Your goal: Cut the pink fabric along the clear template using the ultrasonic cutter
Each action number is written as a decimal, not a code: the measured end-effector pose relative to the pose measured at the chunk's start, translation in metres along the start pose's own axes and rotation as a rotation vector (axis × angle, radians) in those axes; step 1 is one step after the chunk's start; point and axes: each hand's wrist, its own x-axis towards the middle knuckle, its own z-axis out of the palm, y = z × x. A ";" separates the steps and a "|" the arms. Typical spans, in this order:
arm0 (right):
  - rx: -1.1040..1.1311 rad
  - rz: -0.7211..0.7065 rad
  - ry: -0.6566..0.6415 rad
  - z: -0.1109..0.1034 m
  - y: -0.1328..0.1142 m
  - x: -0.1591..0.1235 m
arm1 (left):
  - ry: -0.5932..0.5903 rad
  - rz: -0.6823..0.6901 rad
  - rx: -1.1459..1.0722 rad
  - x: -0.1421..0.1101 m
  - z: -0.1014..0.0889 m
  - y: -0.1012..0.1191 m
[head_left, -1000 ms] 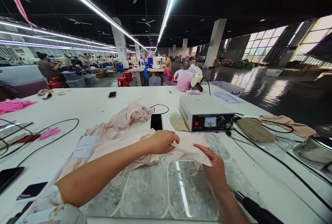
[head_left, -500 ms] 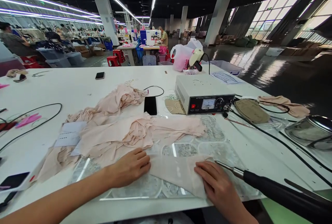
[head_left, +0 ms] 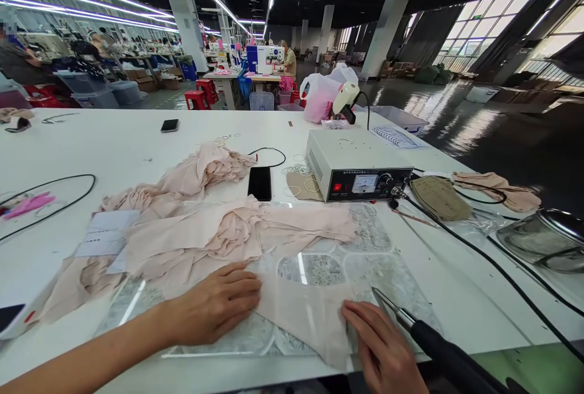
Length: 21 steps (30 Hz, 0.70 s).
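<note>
A thin, pale pink fabric piece (head_left: pixel 301 312) lies spread on a clear sheet over a grey-patterned board (head_left: pixel 314 269). My left hand (head_left: pixel 216 303) rests flat on the piece's left end, fingers extended and close together. On its right edge, my right hand (head_left: pixel 381 342) lays outstretched fingertips; its thumb is mostly hidden. Just right of that hand is a pen-like tool with a metal tip and black handle (head_left: pixel 440 348), its tip pointing up-left near the fabric. Whether the right hand touches the handle cannot be told. Behind the left hand lies a heap of similar pink fabric (head_left: pixel 223 233).
A white control box (head_left: pixel 358 166) with a dial stands behind the board, a black cable running right from it. A black phone (head_left: pixel 260 183) lies left of it. Further right are a brown pad (head_left: pixel 440 197) and a lidded clear pot (head_left: pixel 542 239). People sit at sewing machines beyond.
My right hand has shifted slightly downward, and the tool's handle has swung to a steeper slant. The fabric's lower right corner has moved down and left. The whole view has shifted a little.
</note>
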 end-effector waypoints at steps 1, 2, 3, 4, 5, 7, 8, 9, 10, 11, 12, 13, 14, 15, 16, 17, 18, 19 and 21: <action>0.000 0.020 0.008 0.000 -0.001 0.001 | -0.004 0.016 -0.001 0.008 0.002 0.004; -0.003 0.027 0.011 0.001 -0.002 0.003 | -0.017 0.030 -0.001 0.017 0.006 0.008; -0.010 0.019 0.008 0.002 -0.003 0.004 | -0.042 0.052 -0.006 0.026 0.012 0.012; -0.018 0.000 -0.005 0.003 -0.004 0.006 | -0.078 0.074 -0.018 0.035 0.017 0.016; -0.029 -0.020 -0.022 0.005 -0.005 0.007 | -0.121 0.094 -0.029 0.043 0.023 0.018; -0.056 -0.028 -0.043 0.007 -0.006 0.006 | -0.196 0.115 -0.057 0.051 0.033 0.019; -0.073 -0.010 -0.041 0.008 -0.005 0.005 | -0.217 0.114 -0.074 0.052 0.035 0.018; -0.092 0.017 -0.033 0.009 -0.005 0.004 | -0.225 0.108 -0.092 0.050 0.036 0.016; -0.109 0.045 -0.022 0.009 -0.004 0.001 | -0.223 0.097 -0.110 0.047 0.036 0.014; -0.125 0.073 -0.010 0.009 -0.003 -0.001 | -0.218 0.085 -0.123 0.043 0.034 0.012; -0.137 0.096 0.000 0.009 -0.002 -0.003 | -0.216 0.077 -0.131 0.039 0.031 0.010; -0.147 0.113 0.009 0.009 -0.002 -0.004 | -0.216 0.069 -0.133 0.036 0.029 0.009; -0.154 0.127 0.016 0.008 -0.001 -0.005 | -0.215 0.064 -0.131 0.033 0.026 0.008; -0.158 0.136 0.025 0.007 -0.002 -0.005 | -0.211 0.062 -0.128 0.031 0.023 0.008; -0.160 0.140 0.030 0.006 -0.002 -0.005 | -0.200 0.064 -0.127 0.030 0.021 0.008; -0.158 0.142 0.035 0.005 -0.003 -0.004 | -0.186 0.068 -0.127 0.030 0.020 0.007; -0.149 0.144 0.040 0.005 -0.004 -0.003 | -0.170 0.074 -0.127 0.030 0.019 0.007; -0.134 0.149 0.048 0.005 -0.004 -0.001 | -0.157 0.085 -0.128 0.030 0.018 0.007; -0.087 0.170 0.082 0.006 -0.003 0.003 | -0.140 0.098 -0.120 0.032 0.016 0.007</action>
